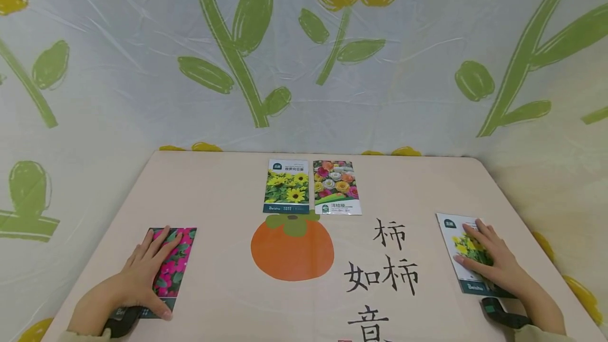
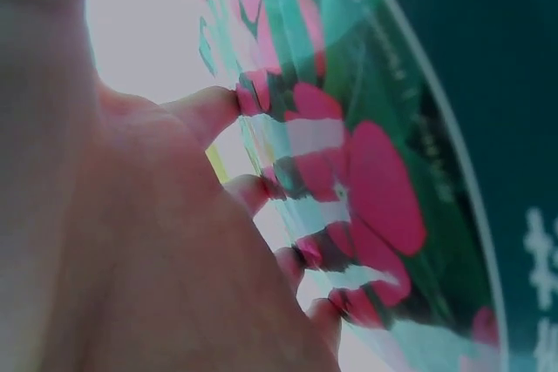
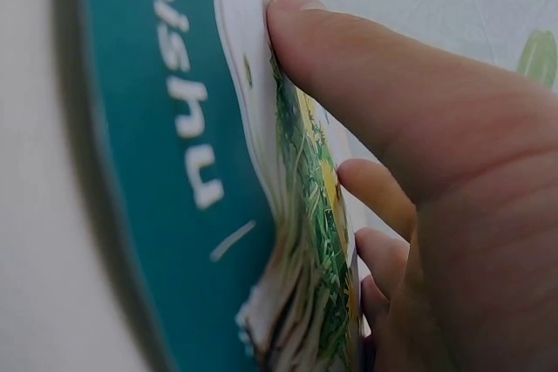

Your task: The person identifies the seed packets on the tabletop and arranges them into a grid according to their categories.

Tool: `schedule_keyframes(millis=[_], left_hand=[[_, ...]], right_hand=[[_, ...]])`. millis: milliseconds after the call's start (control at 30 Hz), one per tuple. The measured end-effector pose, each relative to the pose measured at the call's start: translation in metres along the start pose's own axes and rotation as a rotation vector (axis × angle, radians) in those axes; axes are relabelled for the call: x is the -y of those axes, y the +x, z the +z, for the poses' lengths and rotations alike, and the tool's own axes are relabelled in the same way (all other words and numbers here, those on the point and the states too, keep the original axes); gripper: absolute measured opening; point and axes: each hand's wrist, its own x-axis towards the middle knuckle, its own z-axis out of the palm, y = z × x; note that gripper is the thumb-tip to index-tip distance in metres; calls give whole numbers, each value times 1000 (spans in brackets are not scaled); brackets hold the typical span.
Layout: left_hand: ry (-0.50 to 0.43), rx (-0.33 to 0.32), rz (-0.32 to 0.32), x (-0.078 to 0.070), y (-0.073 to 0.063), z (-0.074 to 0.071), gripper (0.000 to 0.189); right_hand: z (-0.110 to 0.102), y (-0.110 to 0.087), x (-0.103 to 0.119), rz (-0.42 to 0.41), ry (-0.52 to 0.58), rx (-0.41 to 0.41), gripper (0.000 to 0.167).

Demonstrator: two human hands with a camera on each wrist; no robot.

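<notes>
My left hand (image 1: 142,273) rests spread over a seed packet (image 1: 179,268) with pink flowers on a dark green ground, at the table's left. In the left wrist view its fingertips touch the glossy face of that packet (image 2: 392,189). At the right, my right hand (image 1: 504,268) lies on a white seed packet (image 1: 451,231) picturing yellow flowers above a dark teal band. In the right wrist view the thumb and fingertips press on its front (image 3: 148,172). Both palms hide part of the packets beneath them.
Two more seed packets lie side by side near the back edge: yellow sunflowers (image 1: 287,186) on the left, mixed-colour blooms (image 1: 337,188) on the right. The pale table (image 1: 218,189) bears a printed orange persimmon (image 1: 292,252) and black characters. A flower-patterned curtain (image 1: 380,94) hangs behind.
</notes>
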Motion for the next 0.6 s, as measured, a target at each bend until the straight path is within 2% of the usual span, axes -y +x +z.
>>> schedule_keyframes(millis=[333, 600], left_hand=[[9, -3, 1, -4, -1, -3, 147], [44, -17, 34, -6, -2, -3, 146]], right_hand=[[0, 0, 2, 5, -8, -6, 79], [0, -1, 4, -2, -3, -12, 79]])
